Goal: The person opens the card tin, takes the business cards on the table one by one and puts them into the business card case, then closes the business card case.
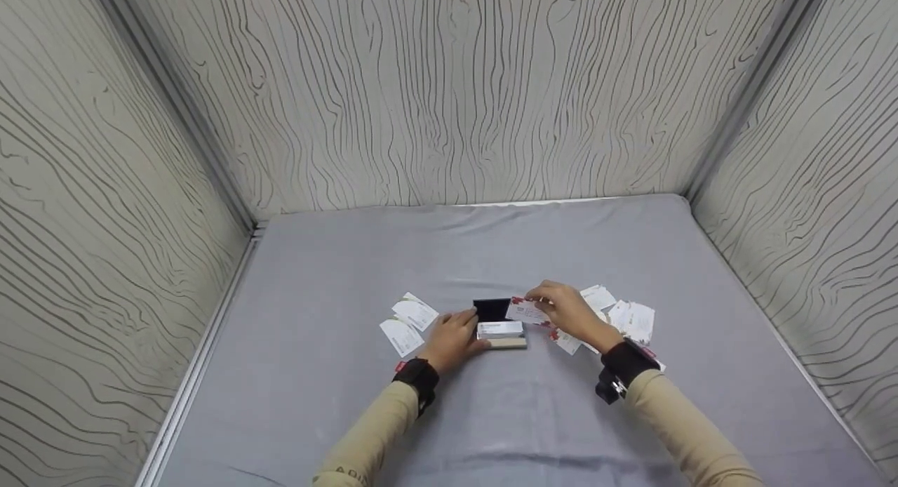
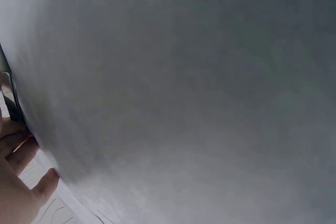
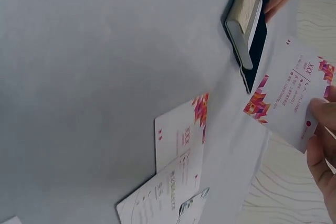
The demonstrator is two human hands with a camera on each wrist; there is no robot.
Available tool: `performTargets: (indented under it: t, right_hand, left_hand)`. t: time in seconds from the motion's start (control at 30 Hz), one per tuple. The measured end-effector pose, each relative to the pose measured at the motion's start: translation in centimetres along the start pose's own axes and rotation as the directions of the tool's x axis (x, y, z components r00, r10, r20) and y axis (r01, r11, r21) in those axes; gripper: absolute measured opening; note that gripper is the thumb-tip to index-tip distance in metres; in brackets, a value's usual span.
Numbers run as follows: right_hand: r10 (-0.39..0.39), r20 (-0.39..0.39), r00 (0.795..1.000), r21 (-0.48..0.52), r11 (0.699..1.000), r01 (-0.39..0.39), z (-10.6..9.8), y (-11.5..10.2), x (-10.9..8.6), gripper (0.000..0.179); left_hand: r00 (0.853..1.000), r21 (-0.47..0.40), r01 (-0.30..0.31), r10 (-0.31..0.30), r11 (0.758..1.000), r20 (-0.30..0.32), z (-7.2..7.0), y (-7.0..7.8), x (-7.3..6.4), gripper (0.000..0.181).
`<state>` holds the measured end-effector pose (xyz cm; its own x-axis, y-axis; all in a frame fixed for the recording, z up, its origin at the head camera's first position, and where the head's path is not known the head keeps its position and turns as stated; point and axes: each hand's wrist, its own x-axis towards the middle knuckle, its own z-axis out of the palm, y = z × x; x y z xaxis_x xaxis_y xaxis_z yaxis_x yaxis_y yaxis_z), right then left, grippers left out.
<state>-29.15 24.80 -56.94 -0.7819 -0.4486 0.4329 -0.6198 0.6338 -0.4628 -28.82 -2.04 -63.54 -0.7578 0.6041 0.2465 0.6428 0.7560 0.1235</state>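
Note:
A business card case lies on the grey cloth, its dark lid folded back and white cards inside. My left hand holds the case at its left side, fingers by the lid and thumb near the front edge. Between thumb and fingers, my right hand pinches a white business card with red and orange corner patterns. That card is raised just right of the case. In the left wrist view, the left hand shows only at the lower left.
Several loose cards overlap on the cloth to the right, partly under my right forearm. Two white cards lie left of my left hand. Patterned panels enclose the table at the back and sides.

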Motion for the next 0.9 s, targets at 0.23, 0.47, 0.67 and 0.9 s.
performTargets:
  t: [0.23,0.47,0.67,0.9]
  right_hand:
    - [-0.069,-0.011,0.998,-0.006,0.998,0.069,1.5,-1.2,1.0,0.02]
    - [-0.099,-0.011,0.995,-0.017,0.995,0.099,3.0,-1.8,1.7,0.015]
    - [-0.167,-0.004,0.986,-0.015,0.986,0.167,4.0,-2.4,2.3,0.018]
    - [-0.183,0.023,0.983,-0.04,0.982,0.184,4.5,-2.5,2.3,0.019]
  left_hand:
    - [1.0,0.005,0.0,0.0,1.0,-0.013,0.0,0.0,0.0,0.058]
    - [1.0,0.006,0.004,-0.004,1.0,-0.012,0.1,0.0,0.0,0.059]
    - [1.0,-0.014,0.016,-0.016,1.0,-0.003,-0.1,0.1,0.0,0.063]
    - [1.0,-0.007,0.01,-0.01,1.0,-0.011,0.0,0.0,0.0,0.06]
